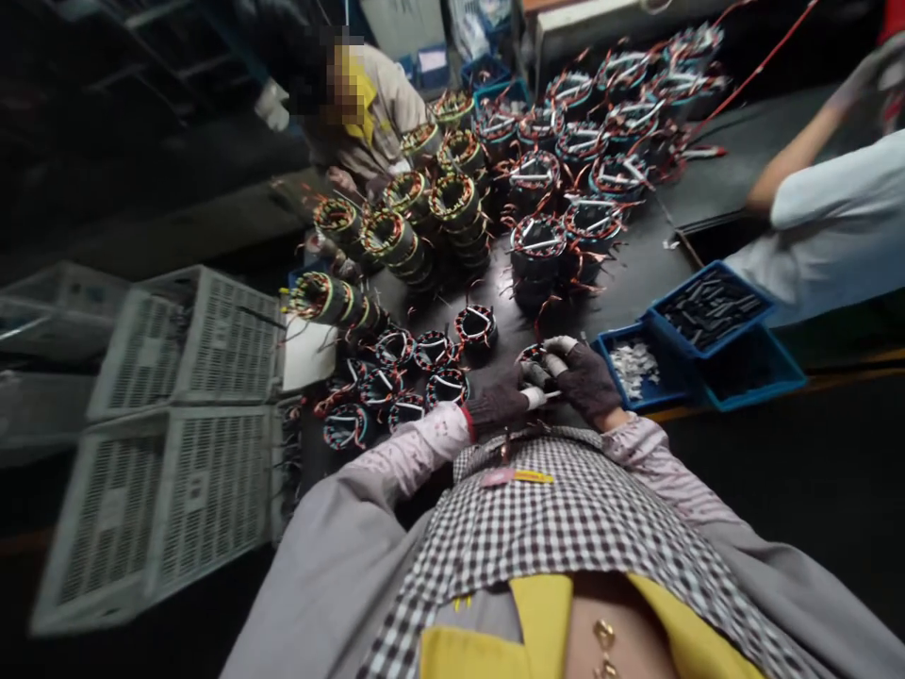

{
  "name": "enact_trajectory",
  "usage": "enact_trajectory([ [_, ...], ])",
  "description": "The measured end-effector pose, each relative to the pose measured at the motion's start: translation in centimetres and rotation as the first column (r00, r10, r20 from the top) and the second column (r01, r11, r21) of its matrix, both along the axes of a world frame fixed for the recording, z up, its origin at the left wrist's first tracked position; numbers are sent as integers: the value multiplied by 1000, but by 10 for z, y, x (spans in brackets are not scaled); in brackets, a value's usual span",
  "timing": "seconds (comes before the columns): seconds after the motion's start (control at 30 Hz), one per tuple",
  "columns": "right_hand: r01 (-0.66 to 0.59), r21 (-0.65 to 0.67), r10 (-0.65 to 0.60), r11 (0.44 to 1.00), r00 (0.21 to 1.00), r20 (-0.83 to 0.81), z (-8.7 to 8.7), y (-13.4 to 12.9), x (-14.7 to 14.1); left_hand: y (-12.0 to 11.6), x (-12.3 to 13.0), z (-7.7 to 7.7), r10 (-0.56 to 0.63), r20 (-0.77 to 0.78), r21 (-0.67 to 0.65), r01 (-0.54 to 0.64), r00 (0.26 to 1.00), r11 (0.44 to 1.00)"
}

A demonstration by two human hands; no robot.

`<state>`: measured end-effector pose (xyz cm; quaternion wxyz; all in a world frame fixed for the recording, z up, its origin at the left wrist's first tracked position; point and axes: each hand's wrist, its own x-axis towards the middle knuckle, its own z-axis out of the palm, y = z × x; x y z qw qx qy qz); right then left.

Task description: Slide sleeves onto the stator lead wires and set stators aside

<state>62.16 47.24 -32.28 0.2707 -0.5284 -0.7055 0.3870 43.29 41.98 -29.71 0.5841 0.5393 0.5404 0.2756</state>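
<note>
Both gloved hands bunched up on one wound stator at the near edge of the bench.

The left hand (503,401) and right hand (584,377) are in dark knit gloves, fingers curled shut around a small stator core (535,363) and a pale insulation strip (538,396) sticking out between them; honestly can't tell which hand has the strip pinched. That stator sits on the black worktable (636,273), right by the front edge. Just left of it there's a cluster of similar small stators (417,372), further back are stacks of bigger ones (452,203). Blue bins (707,335) with white slips and dark pieces sit right beside the right hand. White plastic crates (184,415) off to the left, plus one co-worker (368,104) across the table and another's sleeve (834,222) on the right.
</note>
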Motion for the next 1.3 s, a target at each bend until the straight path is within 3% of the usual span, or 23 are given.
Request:
enact_trajectory([
  [0.07, -37, 15, 36, 999, 999, 24, 0, -1, -2, -4, -6, 0, -13, -6, -28, 13, 1000, 1000],
  [0.17, -78, 31, 77, 996, 996, 50, 1, -1, -5, -4, -26, 8, 22, -243, 48, -11, 970, 999],
  [0.27, -90, 47, 87, 995, 994, 58, 3, -1, -6, -7, -44, 26, -59, -401, 101, 109, 914, 989],
  [0.37, -120, 55, 115, 991, 990, 86, 4, -1, -5, -11, -42, 44, -179, -608, 148, 332, 773, 932],
  [0.43, -143, 60, 136, 988, 986, 99, 4, -2, -4, -11, -30, 50, -275, -722, 99, 488, 635, 867],
  [0.5, -147, 61, 141, 987, 985, 95, 3, -2, -3, -8, -17, 52, -341, -786, 20, 573, 515, 819],
  [0.6, -136, 58, 131, 989, 988, 76, 2, -2, -2, -4, -12, 52, -322, -831, -28, 544, 454, 839],
  [0.73, -146, 50, 143, 988, 988, 49, 2, -2, -2, -6, -19, 59, -277, -821, 5, 493, 498, 870],
  [0.93, -155, 21, 154, 988, 988, 33, 7, -2, -1, 4, 0, 63, -433, -829, -179, 567, 353, 804],
  [1.0, -151, 11, 150, 989, 988, 38, 10, -2, -2, 8, 5, 60, -421, -800, -178, 501, 428, 847],
  [1.1, -127, 5, 127, 992, 990, 68, 12, -4, -6, 6, 1, 58, -323, -568, -175, 273, 757, 946],
  [1.17, -103, -1, 103, 995, 991, 86, 11, -5, -8, 2, -7, 60, -255, -323, -234, 184, 911, 955],
  [1.23, -69, -20, 70, 997, 996, 62, 10, -6, -9, 0, -16, 62, -134, -94, -251, 107, 986, 962],
  [1.3, -54, -85, 48, 995, 997, -61, 9, -5, -6, 0, -22, 61, 53, 40, -228, -42, 998, 973],
])
